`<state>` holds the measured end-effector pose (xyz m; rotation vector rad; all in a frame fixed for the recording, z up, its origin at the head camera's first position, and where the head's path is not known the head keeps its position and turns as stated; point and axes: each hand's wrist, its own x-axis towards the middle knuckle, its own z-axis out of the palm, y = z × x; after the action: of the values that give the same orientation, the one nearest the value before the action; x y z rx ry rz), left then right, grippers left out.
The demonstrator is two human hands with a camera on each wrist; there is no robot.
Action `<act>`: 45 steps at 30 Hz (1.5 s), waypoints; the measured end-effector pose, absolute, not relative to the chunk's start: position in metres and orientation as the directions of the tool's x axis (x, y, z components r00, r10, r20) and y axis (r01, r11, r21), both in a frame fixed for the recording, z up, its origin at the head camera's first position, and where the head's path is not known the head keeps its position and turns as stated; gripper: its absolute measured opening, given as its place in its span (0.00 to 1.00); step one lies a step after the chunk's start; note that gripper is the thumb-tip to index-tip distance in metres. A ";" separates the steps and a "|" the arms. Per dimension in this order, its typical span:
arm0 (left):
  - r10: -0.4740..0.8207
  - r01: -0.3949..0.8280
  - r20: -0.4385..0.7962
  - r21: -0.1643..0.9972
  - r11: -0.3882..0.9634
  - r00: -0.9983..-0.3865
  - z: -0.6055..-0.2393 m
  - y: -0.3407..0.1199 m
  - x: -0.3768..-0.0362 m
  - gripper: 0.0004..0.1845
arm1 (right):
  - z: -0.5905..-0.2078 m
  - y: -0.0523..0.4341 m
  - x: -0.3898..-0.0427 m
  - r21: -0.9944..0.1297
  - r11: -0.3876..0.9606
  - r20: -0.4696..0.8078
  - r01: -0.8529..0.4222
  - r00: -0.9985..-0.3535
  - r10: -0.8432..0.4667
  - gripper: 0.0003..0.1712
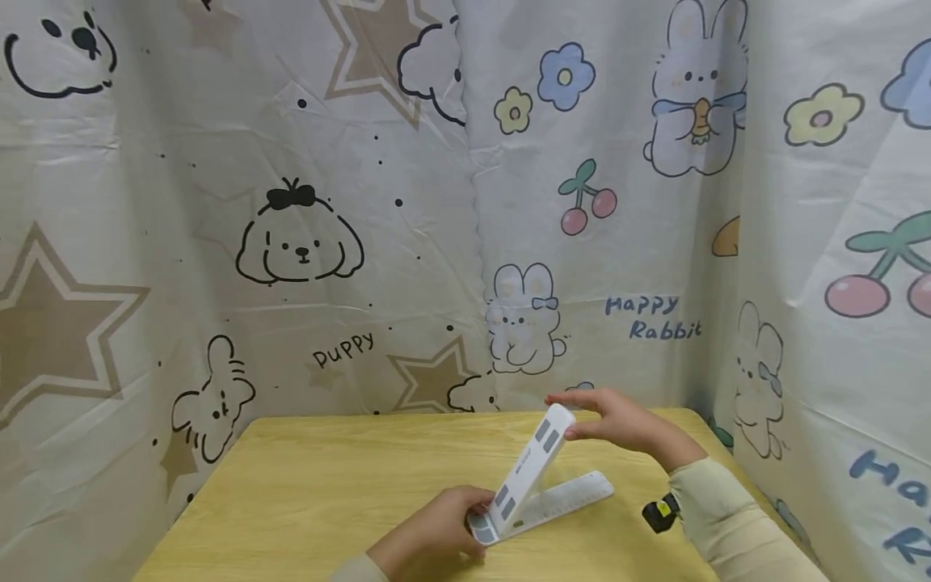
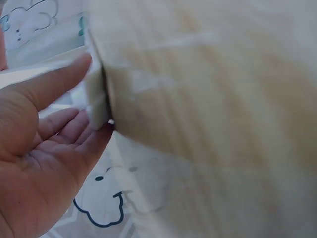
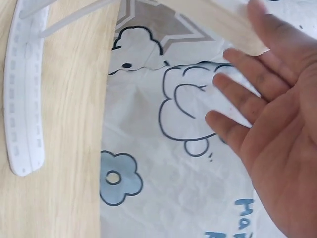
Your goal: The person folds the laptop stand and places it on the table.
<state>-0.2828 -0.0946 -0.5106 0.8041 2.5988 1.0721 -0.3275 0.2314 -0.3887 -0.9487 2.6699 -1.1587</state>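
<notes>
White plastic, hinged: the folding stand (image 1: 534, 481) sits near the front edge of the worktop (image 1: 327, 477), toward the right corner. From the head view my left hand (image 1: 436, 533) grips its hinge end while my right hand (image 1: 618, 424) lies flat-fingered on the top of the raised panel. I judge it best to pin the base firmly and tilt the panel slowly.

In the left wrist view, blurred, my thumb and fingers (image 2: 74, 74) pinch the white edge (image 2: 97, 101).

In the right wrist view my right hand (image 3: 277, 129) is spread, clutching nothing; the notched base (image 3: 25, 99) lies flat on wood.
</notes>
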 end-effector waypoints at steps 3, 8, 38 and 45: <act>0.553 0.373 0.006 0.745 0.554 -0.833 -0.518 -0.091 -0.280 0.38 | -0.400 0.238 -0.328 -0.743 0.475 0.155 -0.472 -0.811 -0.564 0.34; 0.517 0.325 -0.024 0.751 0.574 -0.856 -0.521 -0.091 -0.280 0.39 | -0.410 0.237 -0.326 -0.781 0.414 0.183 -0.468 -0.805 -0.564 0.32; 0.454 0.370 0.066 0.690 0.623 -0.888 -0.483 -0.072 -0.295 0.45 | -0.429 0.261 -0.302 -0.686 0.595 0.217 -0.420 -0.898 -0.383 0.42; 0.426 0.459 0.256 0.742 0.489 -0.868 -0.442 -0.038 -0.285 0.42 | -0.464 0.286 -0.307 -0.689 0.626 0.104 -0.364 -0.905 -0.412 0.40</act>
<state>-0.2855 -0.0384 -0.4418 0.8150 2.7434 1.3846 -0.3068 0.2860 -0.4636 -0.6635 2.7748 -1.1540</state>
